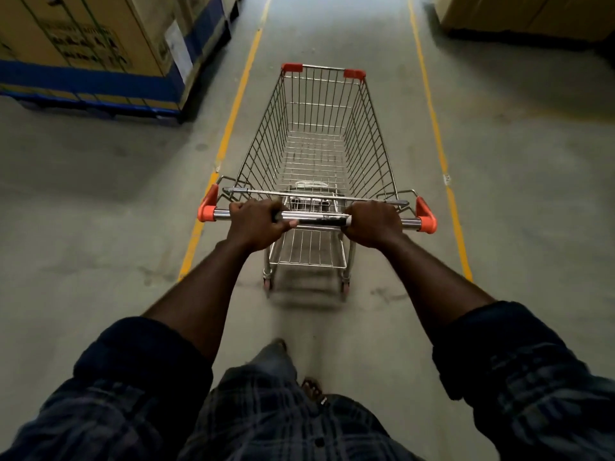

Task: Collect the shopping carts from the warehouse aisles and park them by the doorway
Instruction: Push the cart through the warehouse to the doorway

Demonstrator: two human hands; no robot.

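Nearest the camera, dark plaid rolled sleeves (139, 371) led out along two bare forearms to the cart's handle. The left hand (254, 224) was wrapped over the chrome handle bar with orange end caps (316, 219), fingers curled round it and thumb lying along the tube. The right hand (374, 222) gripped the same bar in the same way, nearer the right cap. The silver wire shopping cart (372, 144) stood on the grey concrete floor (100, 211), between the two yellow painted floor lines (233, 121), its basket empty and its nose pointing up the aisle.

The likely step was wheeling it toward the doorway, which was not in view. The cart sat nearer the left line than the right, so an uneven push from one hand could swing the nose across that line. Beyond, a stack of brown cardboard boxes on a blue pallet (83, 44) stood just outside the left line; its corner was the thing a drifting cart would clip. More plain cardboard cartons (515, 11) sat well off to the right. The small rear castors (268, 284) were blurred, and one might catch on rough concrete and jerk the bar in the hands.
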